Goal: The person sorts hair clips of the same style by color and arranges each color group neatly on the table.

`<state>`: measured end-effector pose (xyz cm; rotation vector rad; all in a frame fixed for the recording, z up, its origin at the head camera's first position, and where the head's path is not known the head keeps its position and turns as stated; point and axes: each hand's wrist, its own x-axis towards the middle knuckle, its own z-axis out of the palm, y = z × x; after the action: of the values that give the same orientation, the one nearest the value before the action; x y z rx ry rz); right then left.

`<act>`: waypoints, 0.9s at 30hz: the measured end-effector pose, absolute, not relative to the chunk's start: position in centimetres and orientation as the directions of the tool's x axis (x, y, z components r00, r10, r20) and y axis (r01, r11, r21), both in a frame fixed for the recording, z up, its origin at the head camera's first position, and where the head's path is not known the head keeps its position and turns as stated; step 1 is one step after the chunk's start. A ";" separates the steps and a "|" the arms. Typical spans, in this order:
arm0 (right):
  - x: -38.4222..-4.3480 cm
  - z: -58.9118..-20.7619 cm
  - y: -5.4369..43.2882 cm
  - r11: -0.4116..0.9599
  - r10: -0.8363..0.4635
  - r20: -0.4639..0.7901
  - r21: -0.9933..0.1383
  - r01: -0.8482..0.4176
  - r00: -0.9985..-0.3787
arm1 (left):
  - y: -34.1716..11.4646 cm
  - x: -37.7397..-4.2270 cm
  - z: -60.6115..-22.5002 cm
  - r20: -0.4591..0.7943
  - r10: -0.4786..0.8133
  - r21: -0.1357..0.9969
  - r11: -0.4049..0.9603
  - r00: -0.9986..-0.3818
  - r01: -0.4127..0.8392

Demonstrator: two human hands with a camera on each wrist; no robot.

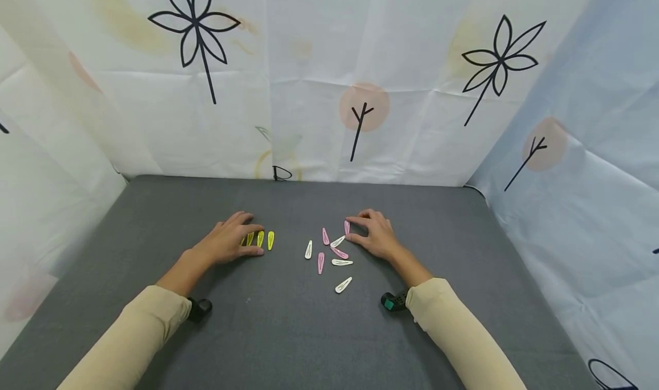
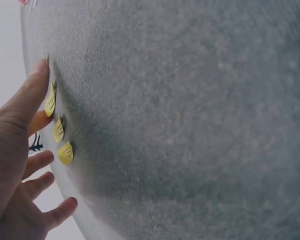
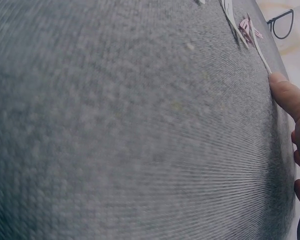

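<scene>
Several yellow snap hair clips (image 1: pixel 260 239) lie in a short row on the grey table. My left hand (image 1: pixel 229 241) is over the left end of that row, fingers and thumb spread around the clips. In the left wrist view, the yellow clips (image 2: pixel 65 153) show beyond the thumb, and the fingers are apart. My right hand (image 1: pixel 376 234) is at the right side of a loose group of pink and white clips. Its index fingertip is by the top of a pink clip (image 1: pixel 347 227), and its thumb tip meets the end of a white clip (image 1: pixel 337 242).
More pink clips (image 1: pixel 321 263) and white clips (image 1: pixel 343 285) lie scattered in the middle of the grey table (image 1: pixel 288 333). A patterned white cloth (image 1: pixel 309 121) hangs behind the table and along both sides. Each wrist wears a black device (image 1: pixel 394 301).
</scene>
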<state>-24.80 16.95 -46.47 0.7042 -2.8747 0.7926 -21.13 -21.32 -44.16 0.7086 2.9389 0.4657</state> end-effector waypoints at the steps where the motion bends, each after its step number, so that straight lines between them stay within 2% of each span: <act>1: -24.8 -46.5 16.9 0.761 -0.410 0.191 -0.467 -0.450 -0.892 | -21.2 -21.1 -44.2 0.008 0.458 0.314 0.843 -0.889 0.438; 6: -24.8 -46.4 16.8 0.759 -0.412 0.195 -0.466 -0.454 -0.890 | -19.3 -20.7 -44.2 0.137 0.501 0.305 0.799 -0.854 0.518; 13: -24.8 -46.4 16.9 0.768 -0.408 0.175 -0.465 -0.440 -0.896 | -14.7 -19.7 -44.5 0.268 0.615 0.281 0.686 -0.741 0.671; 18: -24.7 -46.3 16.9 0.772 -0.406 0.169 -0.463 -0.436 -0.898 | -12.1 -19.2 -44.8 0.265 0.656 0.295 0.643 -0.707 0.707; 27: -24.6 -46.2 17.0 0.776 -0.404 0.164 -0.459 -0.432 -0.900 | -10.2 -19.0 -45.0 0.179 0.657 0.317 0.666 -0.732 0.676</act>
<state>-24.64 16.95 -46.25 0.6853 -2.9074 0.7727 -18.99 -10.16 -44.98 1.1662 2.9119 0.5863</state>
